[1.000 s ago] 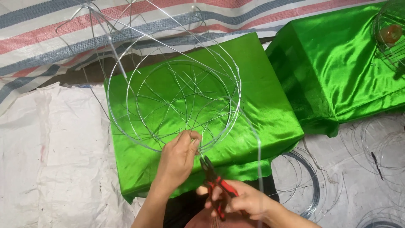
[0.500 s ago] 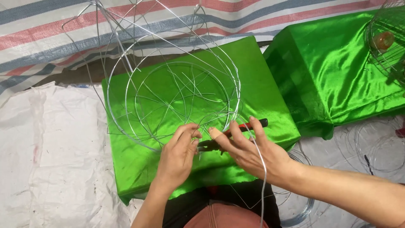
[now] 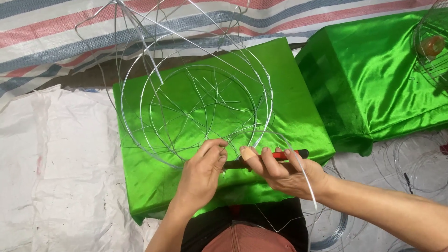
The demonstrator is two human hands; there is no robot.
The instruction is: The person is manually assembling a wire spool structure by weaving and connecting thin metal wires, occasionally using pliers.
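My left hand (image 3: 203, 175) pinches the near rim of the round silver wire-frame basket (image 3: 196, 107), fingers curled tight on the thin wire at the lower edge of the ring. My right hand (image 3: 280, 170) is clenched around the red-and-black-handled pliers (image 3: 261, 158), one finger wrapped in a tan bandage. The pliers lie almost level, long axis running left to right, handles out toward my right, nose pointing left at the spot where my left fingers grip. So the joint being worked sits just between my two hands, touching the left fingertips and right at the nose of the tool; I cannot tell whether the nose is actually closed on the wire. A loose length of silver wire (image 3: 308, 186) arcs over my right wrist and down toward my lap.

The basket rests on a low block draped in shiny green satin cloth (image 3: 303, 116), which serves as my tabletop. Its rings open upward, spokes crossing inside. A second green-covered block (image 3: 373, 79) stands well apart to the right, with another wire frame (image 3: 431, 46) on it. Beneath is white woven sheeting (image 3: 56, 163), a striped red, blue and white tarpaulin (image 3: 70, 32) beyond, and coiled wire (image 3: 410, 163) on the floor at right.
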